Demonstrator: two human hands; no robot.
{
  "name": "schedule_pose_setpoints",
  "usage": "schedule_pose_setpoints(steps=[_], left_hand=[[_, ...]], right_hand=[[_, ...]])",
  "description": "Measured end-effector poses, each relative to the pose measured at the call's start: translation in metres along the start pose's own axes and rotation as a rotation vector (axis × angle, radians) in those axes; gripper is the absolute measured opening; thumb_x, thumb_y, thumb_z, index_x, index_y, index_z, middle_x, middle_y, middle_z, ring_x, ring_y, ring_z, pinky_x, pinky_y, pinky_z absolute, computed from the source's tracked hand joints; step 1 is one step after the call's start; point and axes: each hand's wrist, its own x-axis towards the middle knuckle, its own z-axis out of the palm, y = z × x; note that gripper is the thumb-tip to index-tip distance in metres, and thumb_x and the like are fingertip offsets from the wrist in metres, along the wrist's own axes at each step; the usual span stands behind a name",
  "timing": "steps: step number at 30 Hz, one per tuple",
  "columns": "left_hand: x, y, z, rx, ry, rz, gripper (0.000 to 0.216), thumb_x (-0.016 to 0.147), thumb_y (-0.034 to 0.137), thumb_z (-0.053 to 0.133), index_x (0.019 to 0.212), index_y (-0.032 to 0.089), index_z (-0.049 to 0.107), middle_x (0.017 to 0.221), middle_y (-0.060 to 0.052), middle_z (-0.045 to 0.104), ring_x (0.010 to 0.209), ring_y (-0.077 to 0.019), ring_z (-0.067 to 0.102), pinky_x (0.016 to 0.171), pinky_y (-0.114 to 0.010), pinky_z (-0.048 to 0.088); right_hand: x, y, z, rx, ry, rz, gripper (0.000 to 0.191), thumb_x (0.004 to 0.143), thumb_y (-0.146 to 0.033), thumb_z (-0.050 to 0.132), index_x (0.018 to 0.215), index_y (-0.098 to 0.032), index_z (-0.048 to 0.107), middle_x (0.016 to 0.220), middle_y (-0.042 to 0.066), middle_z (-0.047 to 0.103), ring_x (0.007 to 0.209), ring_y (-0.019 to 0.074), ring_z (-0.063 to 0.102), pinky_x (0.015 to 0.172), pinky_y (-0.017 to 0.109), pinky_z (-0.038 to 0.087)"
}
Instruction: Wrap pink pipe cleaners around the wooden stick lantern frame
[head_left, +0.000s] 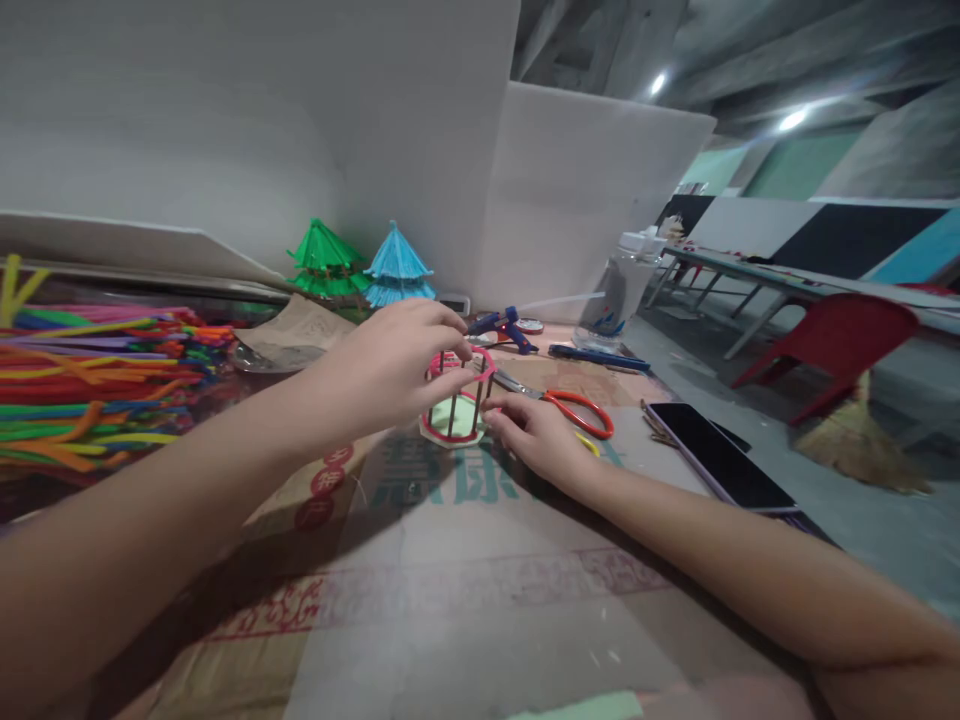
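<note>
A small model pavilion frame [452, 418] stands on the cardboard-covered table, with a pink ring on top, thin dark posts and a pale green base edged in red. My left hand [397, 365] reaches over it from the left, its thumb and fingers closed around the pink ring. From the right, my right hand [541, 440] has its fingertips pinched at a post near the base. Part of the ring is hidden behind the left fingers. Just behind my right hand lie scissors with orange handles [581, 412].
Bundles of colourful pipe cleaners [90, 380] fill the left side. Behind are green [326, 260] and blue [399, 265] layered model roofs, a glue gun [506, 325], a blue cutter [600, 358] and a clear plastic bottle [611, 295]. A phone [720, 455] lies at the right edge.
</note>
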Motion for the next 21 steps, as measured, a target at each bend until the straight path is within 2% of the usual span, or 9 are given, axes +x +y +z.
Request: schedule_pose_setpoints(steps=[4,9,15,21], left_hand=[[0.0,0.004,0.004,0.022,0.005,0.003,0.037,0.102,0.041,0.053,0.101,0.016,0.08,0.12,-0.015,0.073,0.115,-0.0306,0.067,0.102,-0.047,0.051],[0.0,0.007,0.009,0.034,-0.005,-0.001,0.033,0.1,0.037,0.055,0.103,0.017,0.081,0.119,-0.015,0.073,0.116,-0.0318,0.066,0.102,-0.05,0.051],[0.0,0.006,0.008,0.09,-0.011,0.003,0.035,0.099,0.038,0.054,0.096,0.016,0.081,0.116,-0.016,0.074,0.111,-0.0322,0.068,0.099,-0.049,0.052],[0.001,0.004,0.008,0.111,-0.023,0.011,0.027,0.096,0.031,0.057,0.092,0.019,0.081,0.108,-0.013,0.076,0.104,-0.0287,0.068,0.094,-0.044,0.052]], right_hand=[[0.003,-0.007,0.001,0.009,-0.033,-0.036,0.026,0.098,-0.036,0.055,0.09,-0.018,0.073,0.065,-0.002,0.059,0.061,0.0143,0.051,0.063,0.027,0.039],[0.005,-0.015,0.004,-0.007,-0.075,-0.063,0.031,0.098,-0.032,0.055,0.072,-0.019,0.066,0.058,-0.004,0.054,0.058,0.0123,0.047,0.062,0.025,0.037],[0.004,-0.016,0.006,0.016,-0.072,-0.084,0.029,0.097,-0.031,0.056,0.072,-0.019,0.063,0.059,-0.004,0.055,0.059,0.012,0.047,0.062,0.025,0.036],[0.003,-0.019,0.006,0.004,-0.067,-0.062,0.028,0.097,-0.031,0.055,0.075,-0.019,0.065,0.059,-0.003,0.056,0.058,0.0128,0.047,0.06,0.025,0.035]])
